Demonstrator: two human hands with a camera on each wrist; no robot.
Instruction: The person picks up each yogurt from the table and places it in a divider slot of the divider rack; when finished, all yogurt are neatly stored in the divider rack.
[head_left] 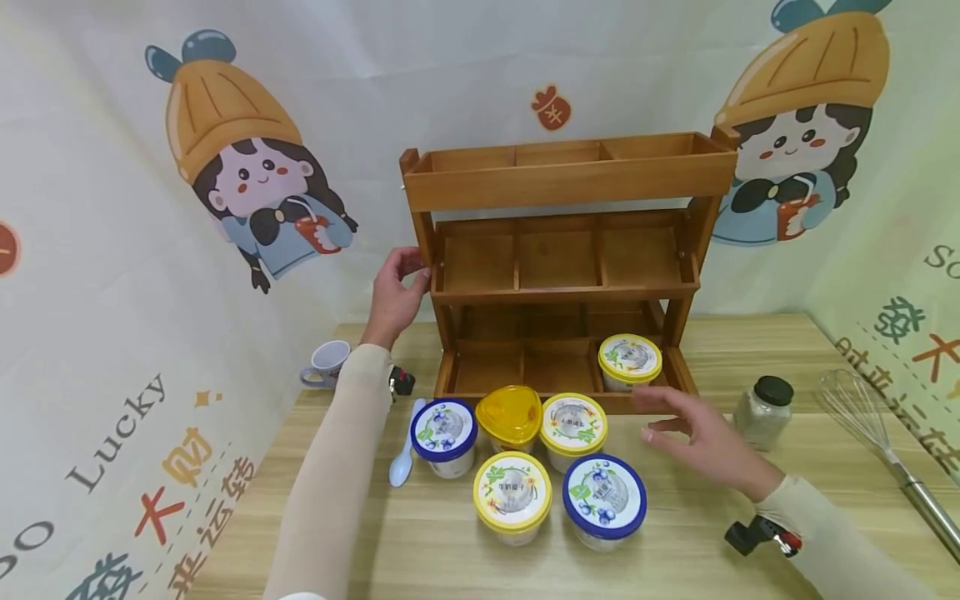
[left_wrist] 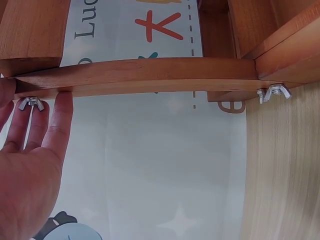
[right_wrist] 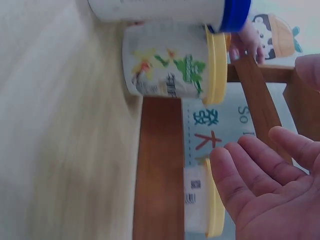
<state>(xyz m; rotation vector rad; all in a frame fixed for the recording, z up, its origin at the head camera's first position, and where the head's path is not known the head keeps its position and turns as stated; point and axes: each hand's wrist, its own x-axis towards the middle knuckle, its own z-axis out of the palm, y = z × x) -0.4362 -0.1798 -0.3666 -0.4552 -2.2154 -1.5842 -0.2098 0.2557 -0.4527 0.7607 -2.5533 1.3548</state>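
Note:
A three-tier wooden rack (head_left: 570, 190) stands on the table against the back sheet. My left hand (head_left: 397, 296) holds its left side post, thumb on one face and fingers round the other, beside a wing nut (left_wrist: 31, 103). In the bottom tier's right compartment sits a yellow-lidded tub (head_left: 630, 358). My right hand (head_left: 708, 437) hovers just in front of that tub, fingers spread and palm bare in the right wrist view. Before the rack stand two blue-lidded tubs (head_left: 444, 433) (head_left: 604, 500), two yellow-lidded tubs (head_left: 573, 425) (head_left: 512, 496) and a container with an amber lid (head_left: 510, 414).
A light blue spoon (head_left: 402, 462) lies left of the tubs, and a mug (head_left: 328, 362) stands farther back on that side. On the right are a black-capped jar (head_left: 763, 412) and a metal whisk (head_left: 892, 454). Printed sheets (head_left: 480, 75) enclose the table's back and sides.

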